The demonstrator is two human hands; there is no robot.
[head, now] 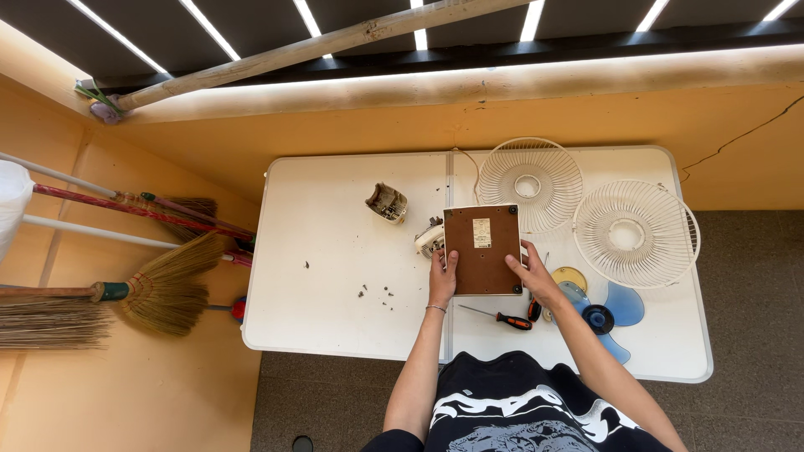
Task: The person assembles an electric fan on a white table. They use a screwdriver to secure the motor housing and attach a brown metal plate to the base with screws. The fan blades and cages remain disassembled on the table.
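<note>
- I see both hands clasped on a brown square panel, the underside of a fan base by the look of it, with dark feet at its corners and a pale label in the middle.
- My left hand grips the lower left edge, fingers closed over it; my right hand grips the right edge likewise. I judge that a hand on each side keeps the panel level and steady.
- The panel sits near the middle of the white folding table, right in front of the body, which is the easiest reach.
- A white motor part peeks out from under the panel's left edge, touching it.
- An orange-handled screwdriver lies just below the panel, near the right hand, so it is ready to pick up.
- Two white fan grilles lie flat to the right and behind, set aside out of the working area, the nearer one overlapping the other.
- The blue fan blade and a yellow disc rest beside the right forearm.
- A small grey dusty part stands apart to the left, with dark crumbs scattered nearer the table's front edge.
- Brooms lean at the left wall, well apart.
</note>
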